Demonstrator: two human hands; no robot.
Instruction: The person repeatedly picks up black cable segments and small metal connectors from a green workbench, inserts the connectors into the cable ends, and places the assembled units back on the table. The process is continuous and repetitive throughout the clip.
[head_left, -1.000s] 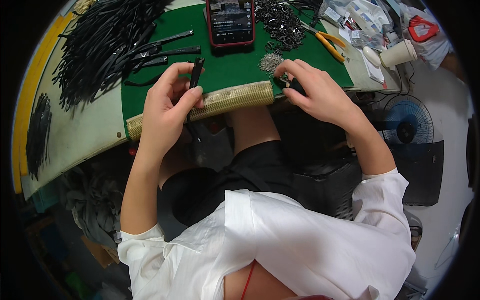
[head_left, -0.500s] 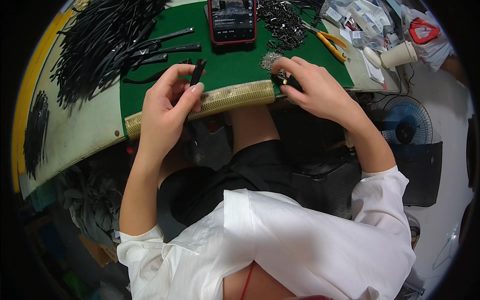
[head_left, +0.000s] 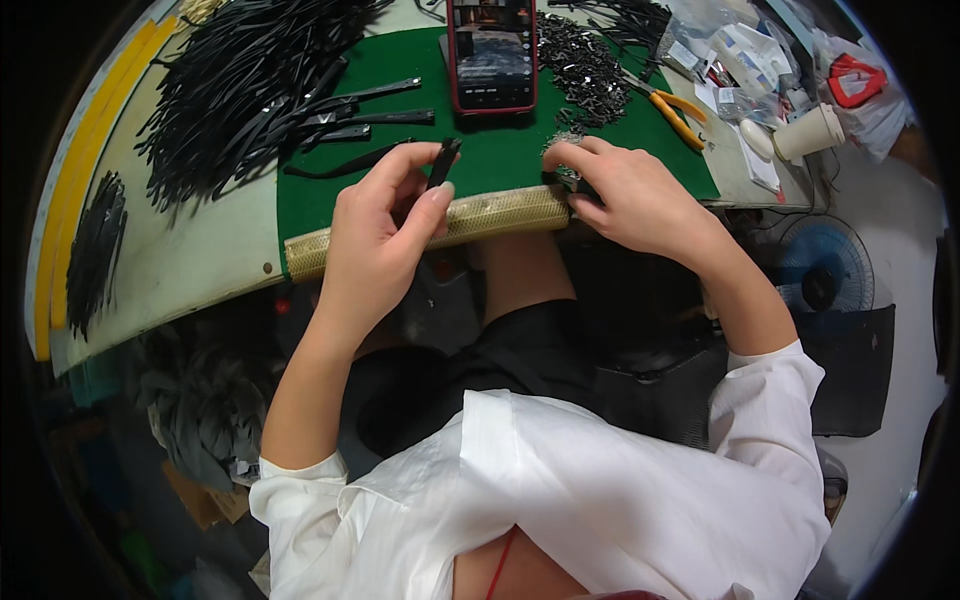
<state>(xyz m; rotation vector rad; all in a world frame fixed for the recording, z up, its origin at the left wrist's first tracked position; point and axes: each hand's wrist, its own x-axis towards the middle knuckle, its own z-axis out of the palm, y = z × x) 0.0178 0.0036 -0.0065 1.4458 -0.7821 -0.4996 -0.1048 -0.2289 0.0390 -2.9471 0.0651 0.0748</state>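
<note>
My left hand pinches a black eyeglass temple between thumb and fingers. One end of it points up above the green mat; the rest is hidden by the hand. My right hand is closed around a dark thing, mostly covered by the fingers, so its kind does not show. Just beyond those fingers lies a small heap of tiny grey metal parts. Below both hands, a gold mesh-patterned roll runs along the mat's front edge.
A large pile of black temples covers the back left, with a smaller bundle farther left. A phone stands at the back. Small black parts, orange-handled pliers, a paper cup and plastic bags lie to its right.
The whole view has shifted, so the table sits lower and farther right. My left hand, with the temple, has come slightly closer to my right hand, which stays by the metal parts.
</note>
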